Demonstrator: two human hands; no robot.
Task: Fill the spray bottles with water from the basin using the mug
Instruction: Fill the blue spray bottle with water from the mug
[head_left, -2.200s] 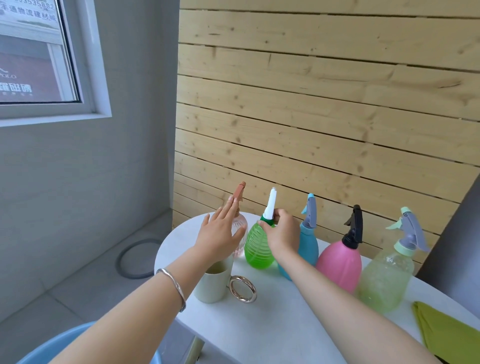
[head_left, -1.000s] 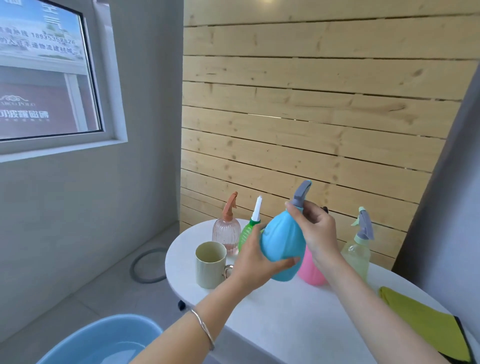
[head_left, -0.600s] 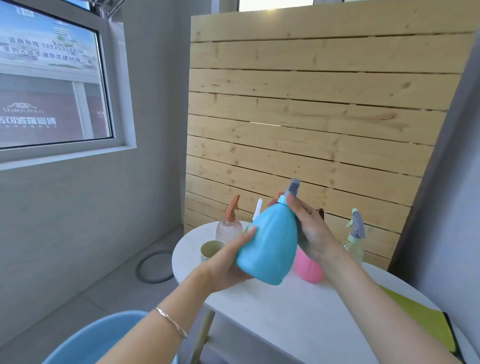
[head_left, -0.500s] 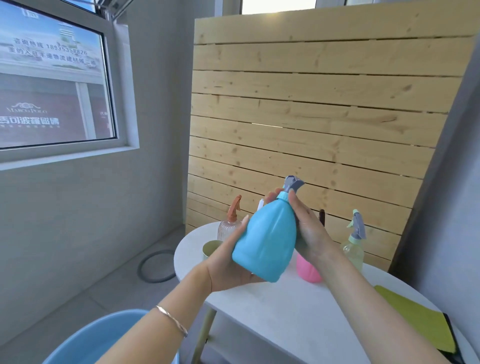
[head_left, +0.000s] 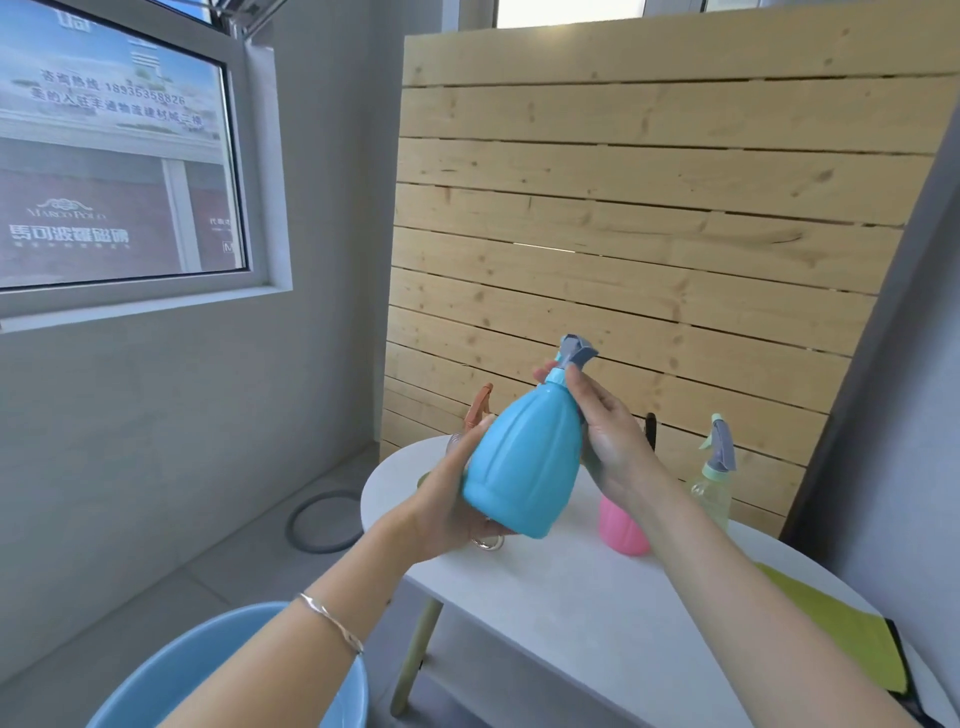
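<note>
Gripping blue spray bottle, tilted, above white table, cupped round its belly by left hand, pinched at the neck by right hand. Opaque; contents unreadable. Standing behind on the table: pink bottle, pale green bottle. Below left, basin.

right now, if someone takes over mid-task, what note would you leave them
Left hand holds the blue bottle by its body, above the table. Right hand grips its neck under the spray head, which is on. Pink bottle and pale green bottle stand on the table behind; mug mostly hidden behind the left hand. Basin on the floor, lower left. Done: cannot tell which bottles hold water. Left: take the head off, scoop with the mug, fill.
</note>
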